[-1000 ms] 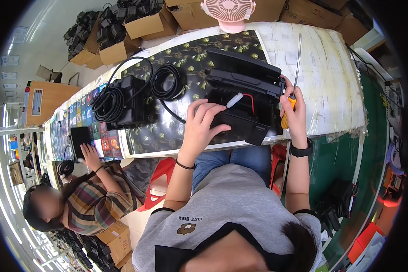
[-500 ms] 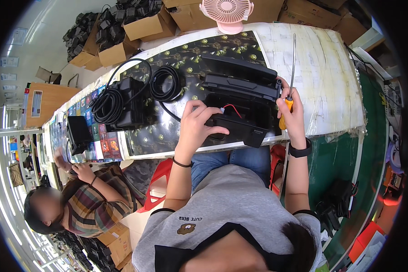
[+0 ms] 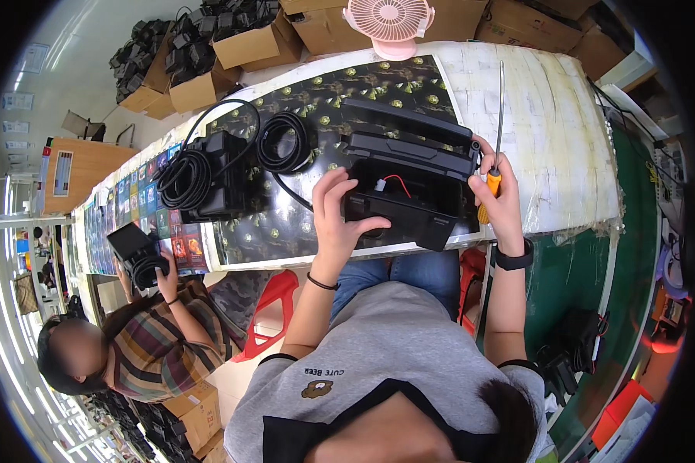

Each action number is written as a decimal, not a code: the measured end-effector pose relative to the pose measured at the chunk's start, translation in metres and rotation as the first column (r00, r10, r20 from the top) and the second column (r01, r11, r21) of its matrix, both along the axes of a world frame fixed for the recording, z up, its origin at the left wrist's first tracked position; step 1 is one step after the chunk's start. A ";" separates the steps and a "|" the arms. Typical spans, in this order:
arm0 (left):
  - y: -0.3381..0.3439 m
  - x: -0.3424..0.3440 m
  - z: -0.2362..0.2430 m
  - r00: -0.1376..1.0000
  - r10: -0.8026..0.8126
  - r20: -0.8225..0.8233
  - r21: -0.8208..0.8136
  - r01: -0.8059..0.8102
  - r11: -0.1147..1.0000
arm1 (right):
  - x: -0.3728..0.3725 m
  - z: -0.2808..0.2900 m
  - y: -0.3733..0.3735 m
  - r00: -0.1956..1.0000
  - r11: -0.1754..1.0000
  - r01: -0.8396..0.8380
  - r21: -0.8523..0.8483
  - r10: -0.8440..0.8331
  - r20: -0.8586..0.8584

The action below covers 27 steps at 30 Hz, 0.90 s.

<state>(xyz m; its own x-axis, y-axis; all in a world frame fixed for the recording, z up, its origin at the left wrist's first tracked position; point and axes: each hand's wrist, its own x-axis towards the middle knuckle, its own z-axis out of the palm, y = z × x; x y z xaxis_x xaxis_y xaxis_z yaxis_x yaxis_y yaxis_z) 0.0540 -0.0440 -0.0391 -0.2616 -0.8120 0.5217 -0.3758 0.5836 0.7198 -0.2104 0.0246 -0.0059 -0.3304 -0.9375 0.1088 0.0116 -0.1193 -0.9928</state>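
A black plastic box [image 3: 398, 202] with its hinged lid [image 3: 409, 119] raised lies at the table's near edge. Inside it show a red wire [image 3: 398, 182] and a small white connector [image 3: 380, 185]. My left hand [image 3: 337, 212] is at the box's left end, fingers apart, its thumb by the near wall; whether it presses on the box is unclear. In my right hand [image 3: 503, 197] is a screwdriver [image 3: 493, 179] with a yellow handle, its long shaft pointing away from me. The fingers of that hand also touch the box's right end.
Coiled black cable [image 3: 283, 143] lies left of the box. Beyond it sits another black device [image 3: 222, 174] with coiled cable. A co-worker [image 3: 162, 332] at the left holds a black device [image 3: 133, 248]. A pink fan [image 3: 390, 23] and cardboard boxes [image 3: 255, 45] stand past the far edge.
My left hand has drawn back from the white connector to the box's left end. My right hand stays with the screwdriver. The co-worker has taken hold of the black device.
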 end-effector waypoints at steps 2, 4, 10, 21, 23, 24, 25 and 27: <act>0.006 0.001 -0.017 0.991 0.010 -0.131 0.057 -0.003 0.998 | 0.000 0.002 0.000 1.000 1.000 -0.011 -0.011 0.010 -0.006; 0.011 -0.002 -0.021 0.965 0.024 -0.261 0.113 0.006 0.994 | -0.002 0.004 0.003 0.997 0.998 -0.061 -0.014 0.061 -0.045; 0.013 -0.004 -0.017 0.900 0.129 -0.417 0.292 -0.001 0.956 | -0.002 0.013 0.007 0.891 0.980 -0.200 -0.019 0.174 -0.420; 0.008 0.010 0.004 0.997 0.046 0.065 0.039 -0.048 0.998 | 0.000 0.009 0.005 0.899 0.985 -0.175 -0.004 0.159 -0.408; 0.012 0.006 0.007 0.993 0.039 0.109 0.038 -0.043 0.998 | 0.001 0.009 0.005 0.901 0.985 -0.170 -0.011 0.151 -0.408; 0.015 0.001 0.007 0.994 0.051 -0.093 0.112 -0.040 0.993 | 0.002 0.009 0.005 0.902 0.986 -0.163 -0.016 0.142 -0.407; 0.016 -0.001 0.009 0.954 0.075 -0.289 0.184 -0.022 0.983 | 0.004 0.011 0.006 0.903 0.986 -0.163 -0.017 0.142 -0.406; 0.015 0.003 0.018 0.983 0.076 -0.166 0.172 -0.047 0.984 | 0.006 0.016 0.006 0.944 0.985 -0.147 0.096 0.168 -0.282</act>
